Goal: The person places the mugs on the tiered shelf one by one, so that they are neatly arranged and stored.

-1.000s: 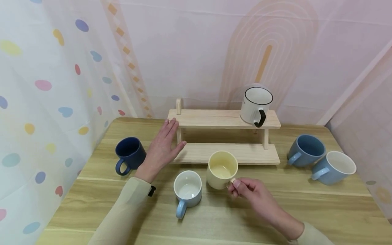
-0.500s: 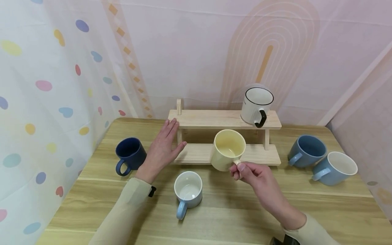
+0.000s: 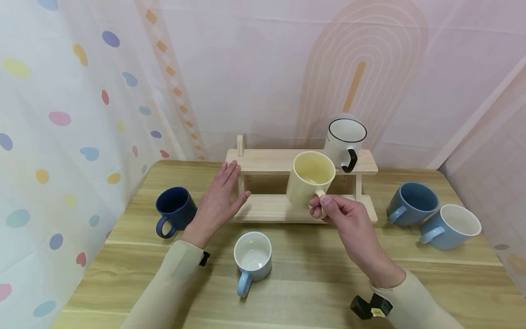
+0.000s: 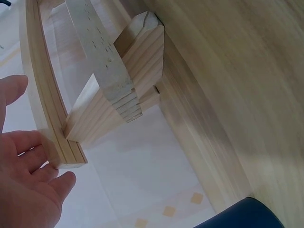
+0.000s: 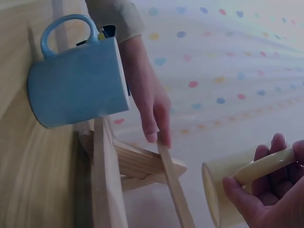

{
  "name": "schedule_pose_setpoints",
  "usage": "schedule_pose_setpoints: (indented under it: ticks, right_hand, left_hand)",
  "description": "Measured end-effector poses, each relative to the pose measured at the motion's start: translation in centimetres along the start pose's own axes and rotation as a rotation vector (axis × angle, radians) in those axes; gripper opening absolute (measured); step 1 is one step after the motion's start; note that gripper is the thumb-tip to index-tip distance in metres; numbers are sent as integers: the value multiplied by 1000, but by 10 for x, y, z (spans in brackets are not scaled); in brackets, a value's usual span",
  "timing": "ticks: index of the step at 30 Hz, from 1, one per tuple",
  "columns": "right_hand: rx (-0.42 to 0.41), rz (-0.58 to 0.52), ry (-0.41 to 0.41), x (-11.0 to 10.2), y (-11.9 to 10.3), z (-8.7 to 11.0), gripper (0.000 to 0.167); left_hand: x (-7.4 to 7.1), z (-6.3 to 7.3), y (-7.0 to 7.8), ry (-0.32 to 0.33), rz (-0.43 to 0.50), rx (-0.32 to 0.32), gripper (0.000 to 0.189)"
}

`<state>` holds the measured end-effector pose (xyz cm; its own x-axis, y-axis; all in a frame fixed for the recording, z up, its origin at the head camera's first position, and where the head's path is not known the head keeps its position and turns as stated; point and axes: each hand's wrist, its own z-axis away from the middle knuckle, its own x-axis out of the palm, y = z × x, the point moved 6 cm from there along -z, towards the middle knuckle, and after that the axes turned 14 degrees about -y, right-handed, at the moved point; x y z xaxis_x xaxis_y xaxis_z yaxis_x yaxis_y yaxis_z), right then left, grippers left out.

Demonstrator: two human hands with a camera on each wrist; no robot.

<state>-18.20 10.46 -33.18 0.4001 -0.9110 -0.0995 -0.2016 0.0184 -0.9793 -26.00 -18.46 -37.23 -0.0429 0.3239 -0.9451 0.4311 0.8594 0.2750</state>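
A pale yellow mug [image 3: 306,185] hangs in the air in front of the two-tier wooden shelf [image 3: 271,160]. Thumb and fingers of my right hand [image 3: 355,224] pinch its handle [image 5: 266,166]. The mug's rim overlaps the upper board in the head view. My left hand [image 3: 218,201] rests on the shelf's left end, fingers extended. In the left wrist view its fingers touch the end of the upper board [image 4: 52,123]. On the upper board's right side stands a white mug [image 3: 343,144] with black rim and handle.
A light blue mug with white inside [image 3: 253,258] stands on the table in front of the shelf. To the left is a navy mug [image 3: 176,210], beside my left wrist. Two blue mugs, one darker [image 3: 411,205] and one lighter [image 3: 448,228], stand at the right.
The right hand has lifted the yellow mug from near the table, raising it forward and slightly right to the upper board's front. The left hand has stayed on the shelf.
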Motion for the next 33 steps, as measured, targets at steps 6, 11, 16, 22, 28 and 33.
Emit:
schedule_pose_setpoints:
  ticks: [6, 11, 16, 22, 28, 33]
  right_hand:
    - [-14, -7, 20, 0, -6, -14, 39]
    - [-48, -41, 42, -1, -11, -26, 38]
    - [-76, -54, 73, -3, -14, -37, 37]
    - [-106, -51, 105, -4, -16, -48, 38]
    - [-95, -36, 132, -5, -15, -59, 37]
    - [-105, -41, 145, -5, -15, -67, 38]
  left_hand:
    - [0, 1, 0, 2, 2, -7, 78]
    - [1, 1, 0, 11, -1, -8, 78]
    - [0, 1, 1, 29, -8, 5, 77]
    - [0, 1, 2, 34, -4, 10, 77]
    - [1, 0, 1, 16, -2, 0, 76]
    - [2, 0, 0, 13, -3, -7, 76]
